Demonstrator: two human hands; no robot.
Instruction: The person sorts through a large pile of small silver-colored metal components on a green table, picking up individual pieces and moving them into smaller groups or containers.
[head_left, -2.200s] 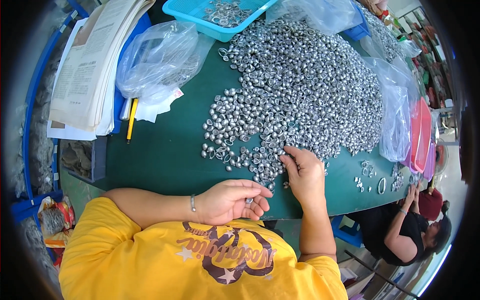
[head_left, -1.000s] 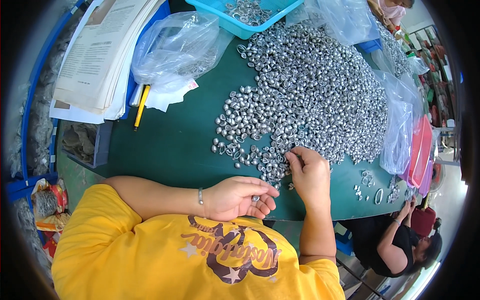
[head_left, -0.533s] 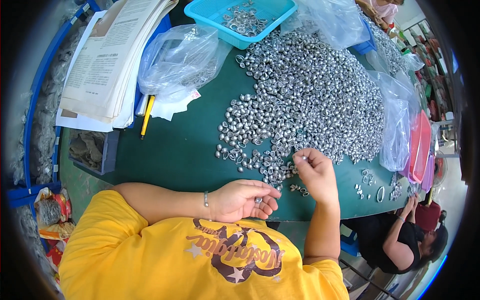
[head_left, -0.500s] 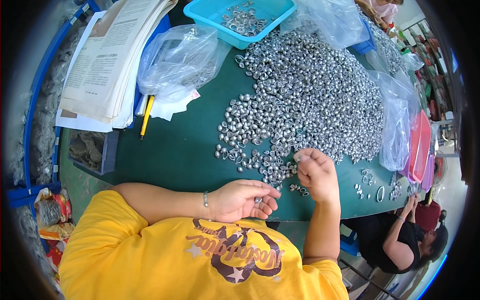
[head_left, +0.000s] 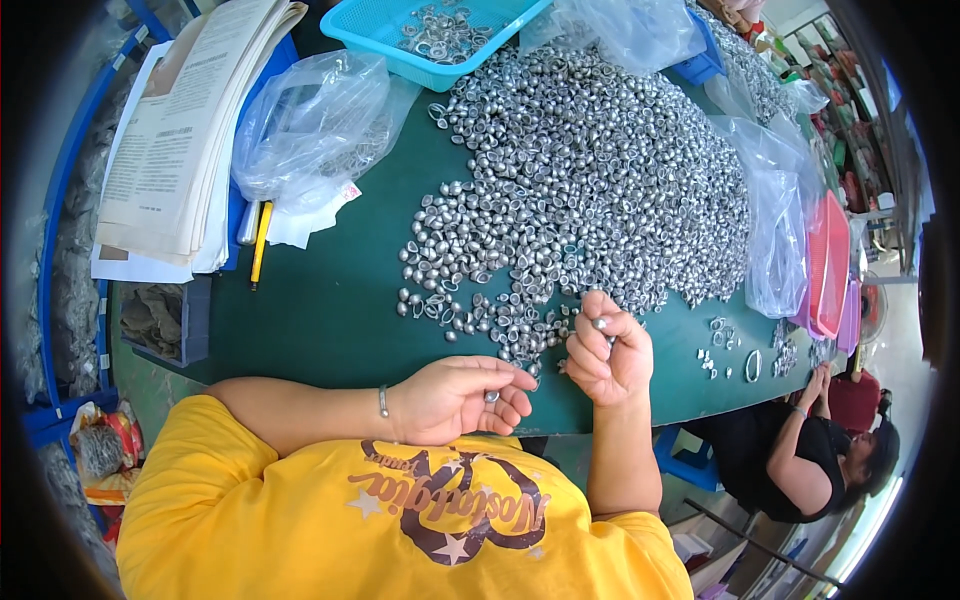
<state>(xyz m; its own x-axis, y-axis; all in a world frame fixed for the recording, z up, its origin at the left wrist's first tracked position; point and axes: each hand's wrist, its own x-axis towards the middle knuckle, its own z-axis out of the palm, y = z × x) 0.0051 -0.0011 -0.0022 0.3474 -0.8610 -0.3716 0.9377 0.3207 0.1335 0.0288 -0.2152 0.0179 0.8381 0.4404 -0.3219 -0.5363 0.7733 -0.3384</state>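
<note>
My left hand (head_left: 455, 400) is palm up at the table's near edge, its fingers loosely curled around a small silver domed piece (head_left: 491, 397). To its right, my right hand (head_left: 615, 355) is raised over the near edge of the pile, and its thumb and fingers pinch another small silver piece (head_left: 599, 323). The wide pile (head_left: 610, 170) of similar shiny pieces, some domed and some showing open oval rims, spreads over the green table (head_left: 330, 290). Several loose ones lie just beyond my left hand.
At the far side is a blue basket (head_left: 435, 72) with some pieces. Clear plastic bags (head_left: 310, 120), a stack of papers (head_left: 180, 140) and a yellow cutter (head_left: 261, 245) lie left. Red trays (head_left: 828, 265) stand right. A co-worker (head_left: 800, 450) in black sits at the right.
My right hand has drawn back slightly from the pile and turned, so a silver piece now shows between its fingers. My left hand keeps its pose. The whole view has shifted a little.
</note>
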